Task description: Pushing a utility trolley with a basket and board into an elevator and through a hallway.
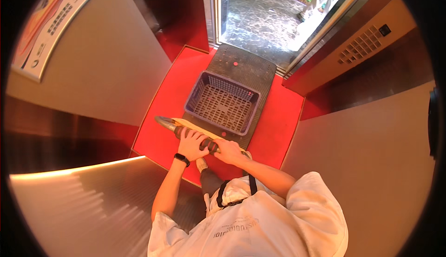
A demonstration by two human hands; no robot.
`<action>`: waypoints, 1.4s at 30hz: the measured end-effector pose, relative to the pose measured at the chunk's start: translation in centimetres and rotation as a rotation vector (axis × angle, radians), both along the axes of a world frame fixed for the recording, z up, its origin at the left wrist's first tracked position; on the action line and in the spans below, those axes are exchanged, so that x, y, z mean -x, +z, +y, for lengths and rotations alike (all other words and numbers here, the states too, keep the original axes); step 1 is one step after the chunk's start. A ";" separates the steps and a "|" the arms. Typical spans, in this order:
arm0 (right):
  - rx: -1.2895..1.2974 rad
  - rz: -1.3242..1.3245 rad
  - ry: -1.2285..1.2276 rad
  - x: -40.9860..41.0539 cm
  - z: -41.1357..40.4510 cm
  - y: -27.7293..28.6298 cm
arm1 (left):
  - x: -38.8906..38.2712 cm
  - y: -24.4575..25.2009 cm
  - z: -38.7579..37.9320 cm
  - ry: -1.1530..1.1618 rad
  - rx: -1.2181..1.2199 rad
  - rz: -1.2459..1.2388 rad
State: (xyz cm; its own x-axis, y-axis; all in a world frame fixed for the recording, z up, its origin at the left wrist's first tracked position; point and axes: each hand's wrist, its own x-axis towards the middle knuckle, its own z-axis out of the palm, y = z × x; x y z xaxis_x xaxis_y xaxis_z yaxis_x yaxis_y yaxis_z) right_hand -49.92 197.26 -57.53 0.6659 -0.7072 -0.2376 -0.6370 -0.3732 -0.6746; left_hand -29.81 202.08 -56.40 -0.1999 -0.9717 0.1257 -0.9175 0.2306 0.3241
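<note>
Before me stands a platform cart with a dark ribbed deck (240,56). An empty blue-purple plastic basket (257,112) with slotted sides and bottom rests on that deck. My left hand (191,145), with a black band on its wrist, is closed around the cart's push handle (210,145), which has dark grips. Beside it, my right hand (228,151) rests on the same handle, its fingers partly hidden. At the handle's left end a bare metal bend (165,122) shows, and a yellowish strip (193,126) runs along the far side.
The cart is on the red floor (282,107) of an elevator car. Its door opening lies ahead, with a marble floor (261,16) beyond. A person (318,2) is partly visible outside, at right. A button panel (362,46) is on the right; a poster (57,27) hangs left.
</note>
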 end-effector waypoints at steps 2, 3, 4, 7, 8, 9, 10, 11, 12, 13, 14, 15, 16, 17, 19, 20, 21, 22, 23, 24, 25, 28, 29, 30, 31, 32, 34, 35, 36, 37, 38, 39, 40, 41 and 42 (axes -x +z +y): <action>0.069 0.102 -0.042 0.0 -2.7 0.3 | -0.9 0.7 -4.9 -0.140 -0.018 0.002; 0.094 0.143 -0.073 0.1 -5.1 0.9 | -1.1 0.8 -7.8 -0.181 -0.090 -0.057; 0.154 0.178 -0.094 0.0 -6.4 0.4 | -1.5 0.5 -9.6 -0.227 -0.177 -0.107; 0.169 0.340 -0.214 -5.1 -7.0 0.2 | -6.7 -1.3 -13.1 -0.391 -0.250 -0.292; 0.237 0.340 -0.254 -7.3 -7.0 0.1 | -8.5 -1.3 -14.4 -0.440 -0.339 -0.303; 0.305 0.326 -0.264 -8.4 -7.6 0.3 | -9.6 -1.1 -15.6 -0.483 -0.421 -0.308; 0.325 0.324 -0.271 -9.5 -8.0 0.2 | -11.2 -1.2 -16.1 -0.516 -0.327 -0.257; 0.345 0.319 -0.276 -10.5 -8.3 0.2 | -12.3 -1.1 -16.1 -0.527 -0.322 -0.252; 0.347 0.324 -0.287 -11.3 -8.5 0.7 | -13.2 -0.8 -16.3 -0.546 -0.282 -0.198; 0.326 0.364 -0.261 -11.9 -8.6 1.2 | -13.9 -0.5 -16.5 -0.563 -0.243 -0.146; 0.304 0.400 -0.233 -12.3 -8.9 1.5 | -14.5 -0.2 -16.8 -0.584 -0.230 -0.133; 0.302 0.396 -0.240 -12.8 -9.1 1.8 | -15.1 -0.1 -17.2 -0.589 -0.231 -0.139; 0.305 0.390 -0.243 -12.9 -9.5 2.0 | -15.3 0.0 -17.8 -0.606 -0.225 -0.127; 0.307 0.382 -0.244 -12.9 -10.0 2.1 | -15.2 0.0 -18.4 -0.621 -0.221 -0.116; 0.334 0.357 -0.247 -10.2 -13.1 2.2 | -12.6 -0.2 -21.3 -0.601 -0.214 -0.133; 0.355 0.338 -0.253 -8.5 -14.8 2.2 | -10.8 -0.3 -23.0 -0.587 -0.211 -0.145; 0.358 0.329 -0.250 -6.2 -16.5 2.0 | -8.7 -0.2 -24.7 -0.581 -0.210 -0.153; 0.381 0.321 -0.255 -3.9 -18.3 1.7 | -6.4 -0.1 -26.6 -0.568 -0.215 -0.153; 0.406 0.313 -0.260 -1.5 -20.3 1.6 | -4.0 0.1 -28.4 -0.554 -0.217 -0.154; 0.405 0.300 -0.263 0.1 -21.8 1.5 | -2.2 0.4 -29.8 -0.535 -0.259 -0.154; 0.390 0.303 -0.275 1.6 -23.4 1.4 | -0.7 0.4 -31.5 -0.534 -0.259 -0.167; 0.360 0.291 -0.297 4.5 -28.0 1.5 | 2.4 0.4 -36.3 -0.512 -0.265 -0.192; 0.343 0.287 -0.303 5.0 -29.5 1.5 | 2.8 0.7 -37.8 -0.514 -0.272 -0.191; 0.317 0.285 -0.305 5.4 -31.0 0.9 | 3.4 0.8 -39.4 -0.500 -0.301 -0.209; 0.316 0.281 -0.307 6.1 -32.9 0.7 | 3.8 0.6 -41.3 -0.480 -0.329 -0.227; 0.321 0.277 -0.290 6.7 -35.1 0.4 | 4.3 0.3 -43.3 -0.442 -0.359 -0.226; 0.338 0.276 -0.255 8.6 -40.8 -0.2 | 6.4 0.1 -48.5 -0.408 -0.339 -0.257; 0.334 0.280 -0.264 9.4 -43.9 -0.6 | 7.4 0.0 -51.5 -0.374 -0.315 -0.282; 0.351 0.270 -0.247 9.8 -46.9 -1.1 | 7.7 -0.3 -54.3 -0.365 -0.305 -0.245; 0.367 0.262 -0.229 10.2 -49.8 -1.6 | 8.4 -0.7 -57.1 -0.374 -0.309 -0.244; 0.373 0.229 -0.216 10.9 -52.8 -2.1 | 8.9 -1.2 -60.0 -0.351 -0.291 -0.249; 0.363 0.232 -0.221 10.9 -55.6 -2.3 | 9.1 -1.5 -62.8 -0.326 -0.278 -0.256; 0.361 0.255 -0.212 11.0 -58.3 -2.3 | 9.2 -1.8 -65.5 -0.325 -0.286 -0.269; 0.359 0.279 -0.203 11.1 -61.3 -2.4 | 9.6 -2.2 -68.4 -0.332 -0.294 -0.267; 0.381 0.250 -0.210 12.1 -64.7 -2.6 | 10.7 -2.3 -71.6 -0.316 -0.263 -0.267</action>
